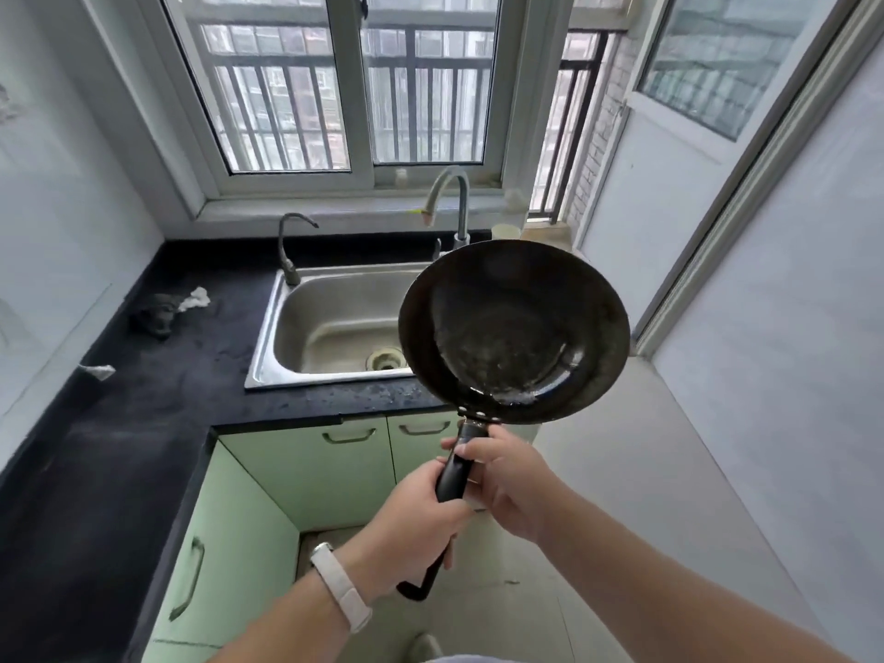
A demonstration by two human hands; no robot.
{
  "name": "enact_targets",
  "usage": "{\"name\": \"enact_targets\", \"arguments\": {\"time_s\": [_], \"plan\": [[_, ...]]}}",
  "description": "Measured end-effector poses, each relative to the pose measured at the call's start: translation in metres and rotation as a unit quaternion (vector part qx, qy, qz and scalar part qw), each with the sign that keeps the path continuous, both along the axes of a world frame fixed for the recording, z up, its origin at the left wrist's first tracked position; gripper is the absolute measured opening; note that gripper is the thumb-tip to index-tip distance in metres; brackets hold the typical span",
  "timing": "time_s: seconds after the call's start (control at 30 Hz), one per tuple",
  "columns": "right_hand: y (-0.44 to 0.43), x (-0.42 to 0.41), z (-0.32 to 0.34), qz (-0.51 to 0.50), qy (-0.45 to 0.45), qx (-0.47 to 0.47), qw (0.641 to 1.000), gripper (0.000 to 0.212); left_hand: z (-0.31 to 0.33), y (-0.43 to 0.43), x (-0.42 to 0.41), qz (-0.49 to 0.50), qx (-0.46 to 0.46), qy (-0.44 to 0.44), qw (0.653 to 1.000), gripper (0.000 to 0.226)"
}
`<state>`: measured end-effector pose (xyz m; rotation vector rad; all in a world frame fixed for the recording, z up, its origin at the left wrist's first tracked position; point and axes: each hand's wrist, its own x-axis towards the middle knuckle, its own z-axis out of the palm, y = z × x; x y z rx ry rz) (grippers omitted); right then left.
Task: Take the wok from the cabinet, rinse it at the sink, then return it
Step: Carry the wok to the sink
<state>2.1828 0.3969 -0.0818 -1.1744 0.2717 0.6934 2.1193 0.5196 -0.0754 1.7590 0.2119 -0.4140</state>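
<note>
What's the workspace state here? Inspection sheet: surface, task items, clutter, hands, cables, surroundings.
Surface: black countertop, speckled, wet-looking near the sink.
Job's things: wok held tilted in front of the sink, glossy patch inside near the handle; tall faucet, no water seen running; green cabinet doors shut.
Clutter: dark crumpled lump and white paper scrap left of the sink; second scrap at the counter's left edge.
Hands: left hand and right hand both grip the handle.
Cables: nothing seen.
Surroundings: barred window behind; small second faucet; white wristband on the left wrist.
</note>
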Motion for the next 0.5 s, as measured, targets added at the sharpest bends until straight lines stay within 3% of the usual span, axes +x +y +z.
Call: {"name": "enact_targets", "arguments": {"time_s": [0.2, 0.37, 0.5], "plan": [[0.042, 0.039, -0.015, 0.048, 0.034, -0.010, 0.998, 0.018, -0.014, 0.041, 0.026, 0.026, 0.009, 0.029, 0.999, 0.018], [0.070, 0.067, -0.037, 0.063, 0.084, -0.014, 0.994, 0.043, -0.026, 0.058, 0.040, 0.072, -0.006, 0.059, 0.996, 0.018], [0.085, 0.091, -0.053, 0.101, 0.106, 0.000, 0.989, 0.037, -0.035, 0.068, 0.058, 0.100, -0.005, 0.083, 0.992, 0.020]]}}
